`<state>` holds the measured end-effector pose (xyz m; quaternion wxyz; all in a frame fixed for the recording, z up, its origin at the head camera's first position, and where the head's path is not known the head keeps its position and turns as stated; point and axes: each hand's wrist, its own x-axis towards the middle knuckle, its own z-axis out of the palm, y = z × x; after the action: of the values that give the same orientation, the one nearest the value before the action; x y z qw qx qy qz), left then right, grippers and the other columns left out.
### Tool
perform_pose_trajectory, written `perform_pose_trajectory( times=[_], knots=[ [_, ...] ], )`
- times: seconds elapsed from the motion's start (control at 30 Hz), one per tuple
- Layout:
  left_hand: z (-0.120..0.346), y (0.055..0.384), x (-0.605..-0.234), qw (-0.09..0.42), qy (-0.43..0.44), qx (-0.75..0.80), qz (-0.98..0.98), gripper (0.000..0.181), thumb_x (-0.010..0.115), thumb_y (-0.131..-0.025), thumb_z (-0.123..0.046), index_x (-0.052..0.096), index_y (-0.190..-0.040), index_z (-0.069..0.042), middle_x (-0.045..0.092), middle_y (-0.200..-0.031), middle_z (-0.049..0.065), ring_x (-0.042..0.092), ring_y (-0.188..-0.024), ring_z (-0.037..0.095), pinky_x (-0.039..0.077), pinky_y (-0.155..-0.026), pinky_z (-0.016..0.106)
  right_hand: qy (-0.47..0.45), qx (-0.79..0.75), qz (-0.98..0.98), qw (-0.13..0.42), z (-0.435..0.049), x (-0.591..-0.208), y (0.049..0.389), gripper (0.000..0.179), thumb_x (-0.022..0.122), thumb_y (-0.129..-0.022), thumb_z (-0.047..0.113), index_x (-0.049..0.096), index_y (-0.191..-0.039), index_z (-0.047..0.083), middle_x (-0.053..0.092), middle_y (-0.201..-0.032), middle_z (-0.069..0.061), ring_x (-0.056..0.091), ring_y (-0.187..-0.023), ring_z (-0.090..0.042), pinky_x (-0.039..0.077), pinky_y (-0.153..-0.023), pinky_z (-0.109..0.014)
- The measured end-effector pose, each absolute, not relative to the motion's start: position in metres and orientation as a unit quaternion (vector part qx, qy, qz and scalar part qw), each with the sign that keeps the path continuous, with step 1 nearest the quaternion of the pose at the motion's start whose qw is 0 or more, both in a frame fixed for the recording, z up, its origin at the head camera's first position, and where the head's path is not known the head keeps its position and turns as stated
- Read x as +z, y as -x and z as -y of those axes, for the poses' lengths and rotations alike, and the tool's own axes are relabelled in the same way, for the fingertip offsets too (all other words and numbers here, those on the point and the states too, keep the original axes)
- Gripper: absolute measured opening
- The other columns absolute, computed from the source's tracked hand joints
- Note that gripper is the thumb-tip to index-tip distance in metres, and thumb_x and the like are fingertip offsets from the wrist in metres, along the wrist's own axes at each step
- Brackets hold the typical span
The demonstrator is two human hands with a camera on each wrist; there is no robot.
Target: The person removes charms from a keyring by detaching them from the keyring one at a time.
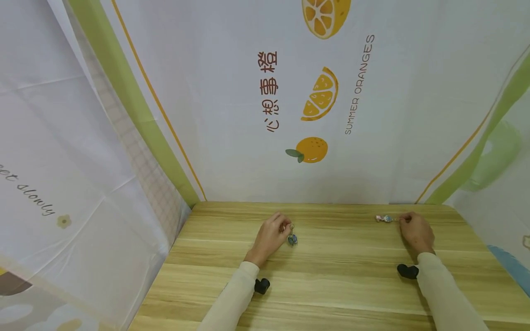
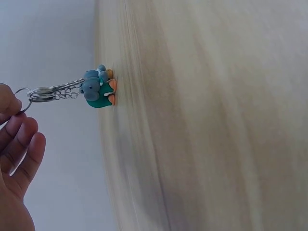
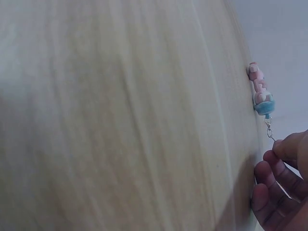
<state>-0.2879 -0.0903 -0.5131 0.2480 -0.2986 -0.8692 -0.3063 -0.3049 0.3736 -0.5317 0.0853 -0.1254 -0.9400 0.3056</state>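
Observation:
My left hand (image 1: 271,234) pinches the metal ring of a keychain (image 2: 97,89) between thumb and finger. Short silver chains run from that ring to grey-blue and green elephant-like figures with orange feet, which hang low at the wooden surface in the left wrist view. Over on the right, my right hand (image 1: 417,231) pinches the thin metal end of a second keychain (image 3: 261,91). Its pink figure with a light blue part lies along the tabletop, pointing left of the fingers in the head view. The other right fingers curl loosely near the wood.
Both hands work over a wooden table (image 1: 331,285) with a straight back edge. Behind it hangs a white cloth (image 1: 232,174) printed with oranges and lettering. More printed cloth (image 1: 83,184) hangs at the left side. A black wrist camera (image 1: 407,271) sits by the right sleeve.

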Motion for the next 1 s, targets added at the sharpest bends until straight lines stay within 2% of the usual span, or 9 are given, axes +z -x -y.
perform_pose_trajectory(
  times=[0.47,0.8,1.0],
  knots=[
    [0.09,0.289,-0.512,0.248,0.293,-0.305,0.871,0.008,0.07,-0.099,-0.002,0.075,-0.101,-0.008,0.068,-0.092,0.004,0.063,-0.073,0.011,0.053,-0.064,0.018,0.124,0.315,0.936,0.097,-0.372,-0.532,0.304,0.037,0.047,-0.109,0.019,0.064,-0.127,-0.008,0.068,-0.122,-0.035,0.067,-0.103,-0.054,0.054,-0.07,-0.053],
    [0.089,0.289,-0.512,0.243,0.292,-0.306,0.873,0.005,0.071,-0.1,-0.006,0.076,-0.101,-0.007,0.069,-0.093,0.003,0.063,-0.074,0.01,0.054,-0.064,0.018,0.065,0.331,0.935,0.113,-0.345,-0.529,0.307,0.036,0.052,-0.109,0.021,0.066,-0.125,-0.008,0.071,-0.116,-0.031,0.069,-0.096,-0.045,0.053,-0.066,-0.043],
    [0.087,0.29,-0.512,0.246,0.296,-0.309,0.87,0.006,0.07,-0.101,-0.008,0.076,-0.1,-0.007,0.069,-0.091,0.003,0.063,-0.074,0.01,0.053,-0.064,0.017,0.016,0.354,0.928,0.11,-0.318,-0.523,0.311,0.037,0.053,-0.111,0.026,0.069,-0.127,-0.003,0.072,-0.119,-0.026,0.07,-0.103,-0.042,0.056,-0.077,-0.046]
  ],
)
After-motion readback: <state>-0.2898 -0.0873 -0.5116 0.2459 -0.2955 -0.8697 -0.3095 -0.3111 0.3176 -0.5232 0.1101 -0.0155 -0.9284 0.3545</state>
